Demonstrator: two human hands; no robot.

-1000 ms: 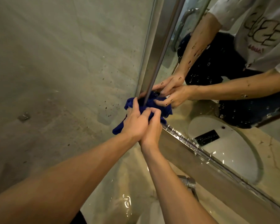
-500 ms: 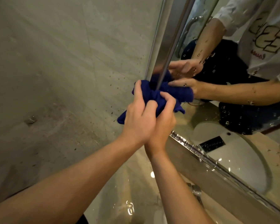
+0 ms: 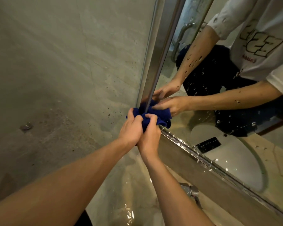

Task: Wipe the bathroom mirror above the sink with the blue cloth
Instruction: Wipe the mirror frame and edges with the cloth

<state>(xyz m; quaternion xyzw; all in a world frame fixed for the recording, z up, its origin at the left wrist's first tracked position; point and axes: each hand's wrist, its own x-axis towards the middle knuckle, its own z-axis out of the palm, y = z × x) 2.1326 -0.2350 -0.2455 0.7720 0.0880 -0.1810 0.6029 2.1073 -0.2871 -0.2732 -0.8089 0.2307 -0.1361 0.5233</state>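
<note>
The bunched dark-blue cloth (image 3: 155, 117) sits at the lower-left corner of the steel-framed, droplet-spotted mirror (image 3: 219, 111), pressed against its frame. Both hands clutch it, left hand (image 3: 131, 128) touching right hand (image 3: 149, 136); the unwiped glass stretches up and rightward, nearer the right.

Blue cloth at the mirror's corner

We see the bunched dark-blue cloth (image 3: 160, 117) just beyond our curled fingers (image 3: 149, 116), pressed against the droplet-speckled mirror (image 3: 235, 111).

Soft, matt blue cloth (image 3: 160, 119); glossy mirror (image 3: 219, 111) glass spotted with droplets, edged in brushed metal frame (image 3: 158, 51); matt, rough stone-look wall (image 3: 55, 62); shiny chrome faucet (image 3: 191, 192).
</note>
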